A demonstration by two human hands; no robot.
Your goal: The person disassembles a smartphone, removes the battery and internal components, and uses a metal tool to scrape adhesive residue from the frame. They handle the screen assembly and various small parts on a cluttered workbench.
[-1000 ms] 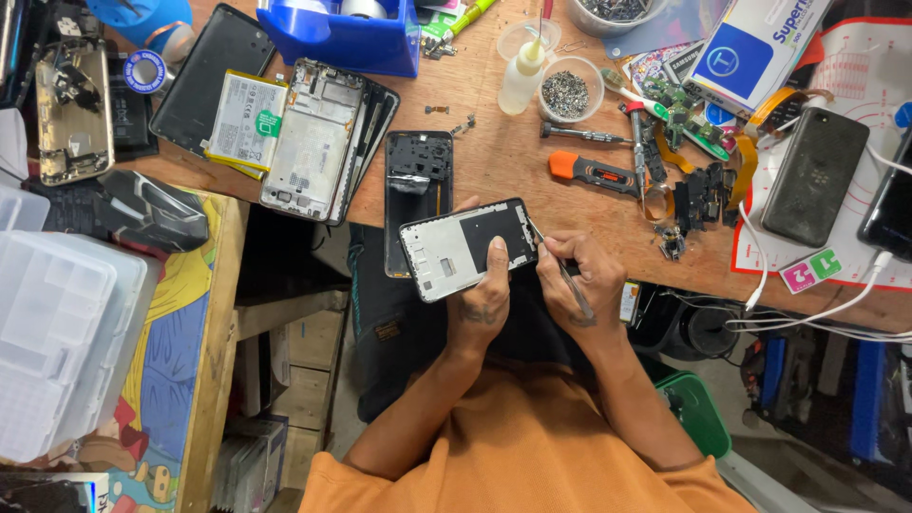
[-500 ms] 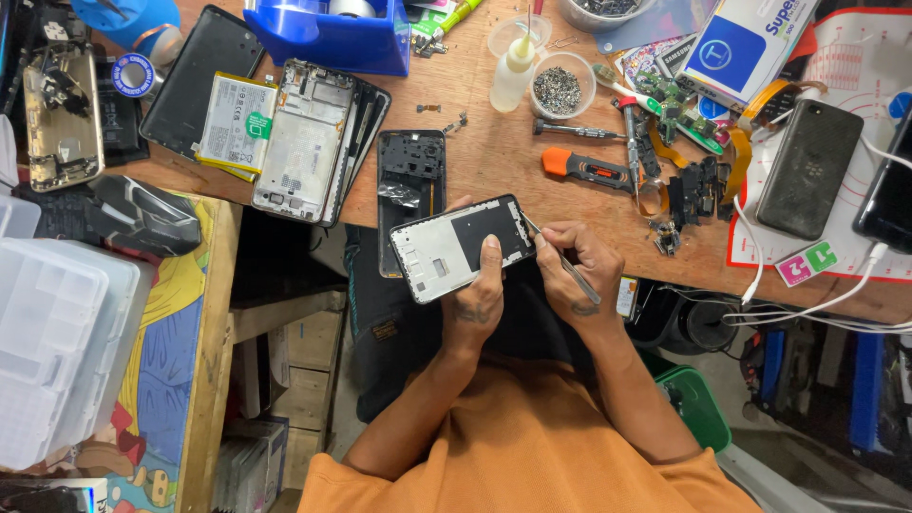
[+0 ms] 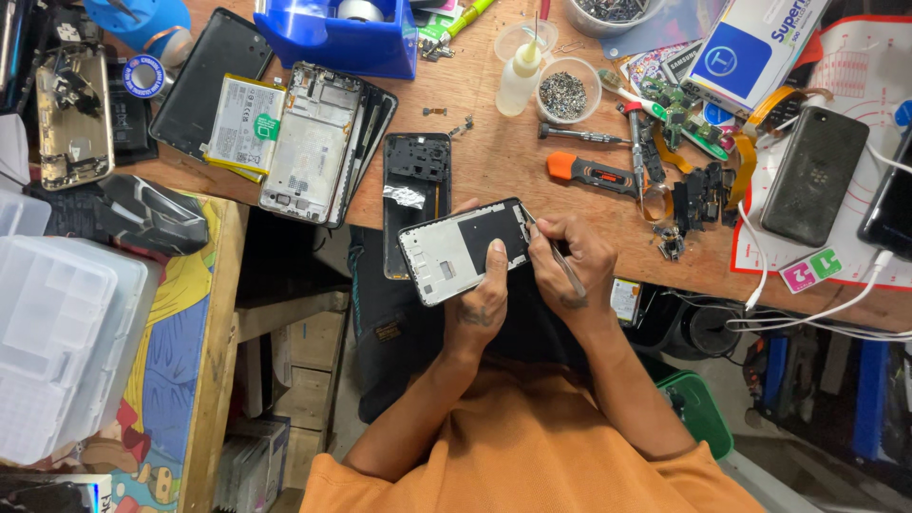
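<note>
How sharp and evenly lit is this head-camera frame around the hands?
Head view: the left hand, right hand and opened phone frame are sharp and evenly lit; no strong glare; the space under the wooden bench is dim; wide-angle bending near the edges.

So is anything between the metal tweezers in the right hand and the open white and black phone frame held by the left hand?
Nothing visible. The right hand has the thin metal tweezers at the top edge of the white and black phone frame, which the left hand holds.
</note>
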